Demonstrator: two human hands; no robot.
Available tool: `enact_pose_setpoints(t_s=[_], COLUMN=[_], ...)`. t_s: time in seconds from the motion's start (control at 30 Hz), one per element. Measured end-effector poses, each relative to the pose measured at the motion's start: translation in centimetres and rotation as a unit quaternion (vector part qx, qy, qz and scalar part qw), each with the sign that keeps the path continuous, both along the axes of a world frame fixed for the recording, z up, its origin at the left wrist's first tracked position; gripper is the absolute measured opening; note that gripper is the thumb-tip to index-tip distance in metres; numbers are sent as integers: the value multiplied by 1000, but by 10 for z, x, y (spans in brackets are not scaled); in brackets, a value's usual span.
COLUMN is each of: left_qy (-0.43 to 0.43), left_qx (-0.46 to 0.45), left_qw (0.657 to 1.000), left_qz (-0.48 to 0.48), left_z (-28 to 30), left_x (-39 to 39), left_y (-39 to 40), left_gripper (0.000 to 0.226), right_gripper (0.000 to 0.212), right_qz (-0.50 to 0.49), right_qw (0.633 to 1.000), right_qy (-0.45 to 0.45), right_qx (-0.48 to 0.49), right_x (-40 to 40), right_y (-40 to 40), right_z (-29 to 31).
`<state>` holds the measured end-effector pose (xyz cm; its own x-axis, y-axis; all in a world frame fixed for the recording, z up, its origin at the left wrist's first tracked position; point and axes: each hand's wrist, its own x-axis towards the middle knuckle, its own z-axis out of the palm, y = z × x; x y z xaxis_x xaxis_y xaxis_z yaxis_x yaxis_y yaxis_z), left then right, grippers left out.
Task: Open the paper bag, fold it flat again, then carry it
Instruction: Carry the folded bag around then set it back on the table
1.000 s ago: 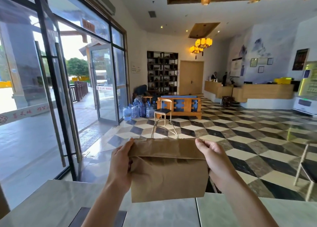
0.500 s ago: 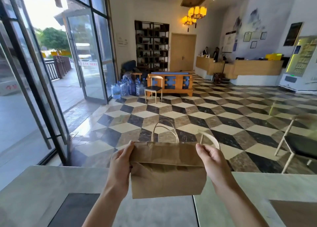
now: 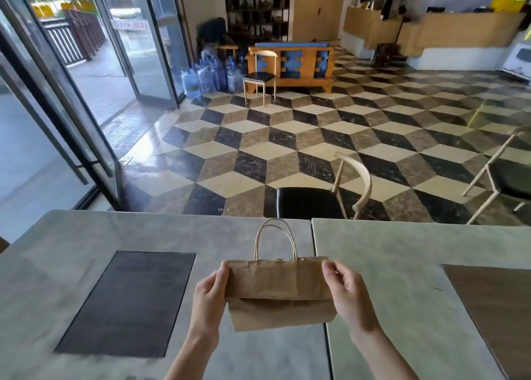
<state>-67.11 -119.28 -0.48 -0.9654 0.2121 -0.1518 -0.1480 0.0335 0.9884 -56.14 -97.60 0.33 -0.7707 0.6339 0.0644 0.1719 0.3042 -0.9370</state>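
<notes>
A brown paper bag hangs folded flat in front of me, over the grey table. Its lower part is folded up behind the front panel, and its twisted paper handles stick up from the top edge. My left hand pinches the bag's upper left edge. On the other side my right hand pinches its upper right edge. Both hands hold the bag clear of the tabletop.
A dark rectangular inset lies in the table at the left, a brown one at the right. A chair with a black seat stands just beyond the table, another chair at the far right. Open glass doors are on the left.
My view has tilted down, so the table now fills the lower half. The bag has come lower over the tabletop, still held by both hands at its top corners.
</notes>
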Motion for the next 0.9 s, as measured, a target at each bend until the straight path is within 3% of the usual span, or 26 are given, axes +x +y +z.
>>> enact_pose_setpoints(t_s=[0.53,0.9], left_qy=[-80,-125], left_qx=[-90,-127], left_qw=[993,984], left_qz=[16,19], left_z=[-127,-150], left_x=[26,39], left_y=[-10,-12], left_gripper=[62,44], right_gripper=[37,40], right_qz=[-44,-72], right_qw=[990,978], right_qy=[-120,-185], right_qx=[-59,-60], right_x=[25,37], right_y=[-15,-23], right_z=[-123,-169])
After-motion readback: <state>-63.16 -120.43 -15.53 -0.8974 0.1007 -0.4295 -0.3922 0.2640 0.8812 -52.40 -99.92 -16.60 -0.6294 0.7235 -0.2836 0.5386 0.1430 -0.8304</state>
